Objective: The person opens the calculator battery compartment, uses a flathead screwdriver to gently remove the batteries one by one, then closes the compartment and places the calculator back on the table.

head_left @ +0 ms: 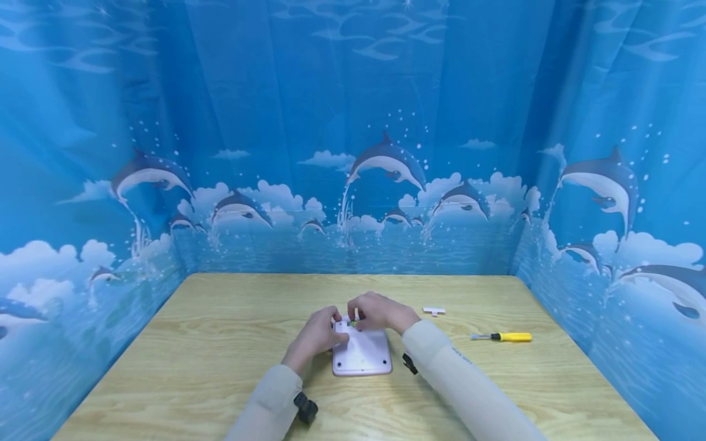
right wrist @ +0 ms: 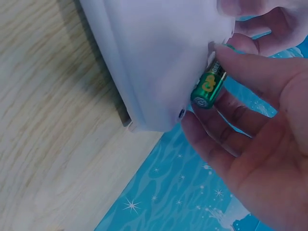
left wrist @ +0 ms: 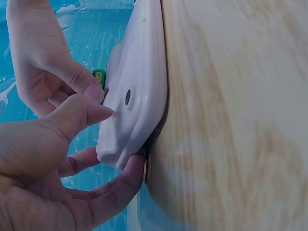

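Observation:
A flat, pale pinkish-white device (head_left: pixel 361 354) with rounded corners and small dark spots near its corners lies underside up on the table. My left hand (head_left: pixel 318 332) grips its far left corner, thumb on top and fingers round the edge. At the device's far end, my right hand (head_left: pixel 378 311) pinches a green GP battery (right wrist: pixel 210 87) between thumb and fingers. One end of the battery sticks out from the grip, close against the device in the right wrist view. The slot under the right fingers is mostly hidden in the head view.
Right of the device lies a small white T-shaped cover (head_left: pixel 434 311). Farther right is a screwdriver (head_left: pixel 513 337) with a yellow handle, its tip pointing left. A blue dolphin curtain (head_left: pixel 353 245) surrounds the wooden table (head_left: pixel 231 343) at the back and sides.

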The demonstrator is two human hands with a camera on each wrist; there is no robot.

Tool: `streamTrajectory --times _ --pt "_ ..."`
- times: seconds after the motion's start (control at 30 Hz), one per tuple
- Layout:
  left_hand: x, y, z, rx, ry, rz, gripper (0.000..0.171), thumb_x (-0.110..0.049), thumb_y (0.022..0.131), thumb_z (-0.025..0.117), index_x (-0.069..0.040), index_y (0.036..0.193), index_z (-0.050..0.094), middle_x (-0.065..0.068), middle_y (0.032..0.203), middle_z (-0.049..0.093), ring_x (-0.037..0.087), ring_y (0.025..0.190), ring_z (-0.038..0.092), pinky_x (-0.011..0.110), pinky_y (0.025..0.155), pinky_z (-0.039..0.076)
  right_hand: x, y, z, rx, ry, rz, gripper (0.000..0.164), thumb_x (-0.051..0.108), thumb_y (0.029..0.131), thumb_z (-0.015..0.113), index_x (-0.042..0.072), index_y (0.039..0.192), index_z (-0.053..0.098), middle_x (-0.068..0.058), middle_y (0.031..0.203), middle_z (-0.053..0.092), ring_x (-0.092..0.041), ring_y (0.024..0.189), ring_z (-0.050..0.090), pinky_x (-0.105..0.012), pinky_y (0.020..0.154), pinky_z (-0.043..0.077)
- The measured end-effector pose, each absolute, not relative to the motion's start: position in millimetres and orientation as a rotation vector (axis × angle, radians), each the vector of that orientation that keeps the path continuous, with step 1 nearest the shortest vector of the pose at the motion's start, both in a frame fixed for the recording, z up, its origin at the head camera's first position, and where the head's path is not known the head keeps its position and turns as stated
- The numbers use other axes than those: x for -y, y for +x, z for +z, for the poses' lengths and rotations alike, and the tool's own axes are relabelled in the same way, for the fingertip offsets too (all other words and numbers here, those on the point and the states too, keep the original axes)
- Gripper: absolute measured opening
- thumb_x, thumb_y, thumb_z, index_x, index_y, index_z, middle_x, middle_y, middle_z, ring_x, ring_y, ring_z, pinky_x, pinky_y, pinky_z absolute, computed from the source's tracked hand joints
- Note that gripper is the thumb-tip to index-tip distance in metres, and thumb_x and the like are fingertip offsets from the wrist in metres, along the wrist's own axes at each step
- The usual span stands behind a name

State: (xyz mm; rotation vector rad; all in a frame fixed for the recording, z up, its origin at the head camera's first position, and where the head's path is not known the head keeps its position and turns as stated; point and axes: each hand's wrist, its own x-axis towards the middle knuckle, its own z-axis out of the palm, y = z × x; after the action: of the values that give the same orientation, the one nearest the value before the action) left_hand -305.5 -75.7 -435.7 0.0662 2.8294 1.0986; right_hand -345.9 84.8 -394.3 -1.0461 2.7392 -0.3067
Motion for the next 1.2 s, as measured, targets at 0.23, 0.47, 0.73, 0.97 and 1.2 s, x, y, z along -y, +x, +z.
streamTrajectory --times 0.23,0.47,0.73,0.97,1.2 --pt "74.8 -305.1 -436.2 -2.821 0.042 1.107 0.032 -0.016 0.073 0.078 -0.011 0.094 0.055 0.005 0.091 0.059 0.017 0.076 0.055 0.028 0.061 0.048 -85.2 -348.4 -394.9 -2.722 -1.078 -0.294 0.016 0.011 0.084 0.07 0.019 0.098 0.066 0.0 0.082 0.064 -0.007 0.066 0.053 -0.019 0.06 0.045" --pt "76.8 -304.0 -436.6 -2.821 0.1 1.119 0.032 -0.016 0.074 0.078 -0.01 0.095 0.055 0.006 0.09 0.058 0.018 0.075 0.054 0.028 0.06 0.046 -85.9 -348.2 -390.9 -2.714 -1.07 -0.29 0.016 0.013 0.084 0.071 0.017 0.098 0.066 0.001 0.08 0.062 -0.007 0.067 0.053 -0.02 0.061 0.045" --pt "77.0 -304.6 -436.9 -2.817 0.083 1.125 0.033 -0.016 0.073 0.078 -0.01 0.096 0.055 0.005 0.09 0.058 0.018 0.075 0.055 0.028 0.06 0.047 -85.5 -345.9 -383.8 -2.718 -1.01 -0.282 0.018 0.014 0.081 0.073 0.015 0.097 0.066 0.004 0.081 0.061 -0.007 0.071 0.054 -0.02 0.063 0.047" --pt "76.4 -304.7 -436.7 -2.808 0.058 1.141 0.033 -0.015 0.073 0.078 -0.01 0.096 0.055 0.005 0.089 0.058 0.018 0.075 0.055 0.028 0.06 0.047 -86.4 -346.2 -381.8 -2.728 -1.004 -0.285 0.018 0.011 0.078 0.074 0.014 0.094 0.067 0.001 0.085 0.063 -0.008 0.075 0.055 -0.02 0.066 0.048" --pt "75.2 -304.5 -436.0 -2.797 0.025 1.142 0.033 -0.015 0.073 0.078 -0.01 0.097 0.056 0.005 0.089 0.058 0.018 0.075 0.055 0.028 0.06 0.048 -86.8 -346.3 -379.3 -2.704 -0.977 -0.26 0.019 0.007 0.078 0.073 0.014 0.095 0.067 0.0 0.088 0.065 -0.008 0.075 0.055 -0.021 0.067 0.048"
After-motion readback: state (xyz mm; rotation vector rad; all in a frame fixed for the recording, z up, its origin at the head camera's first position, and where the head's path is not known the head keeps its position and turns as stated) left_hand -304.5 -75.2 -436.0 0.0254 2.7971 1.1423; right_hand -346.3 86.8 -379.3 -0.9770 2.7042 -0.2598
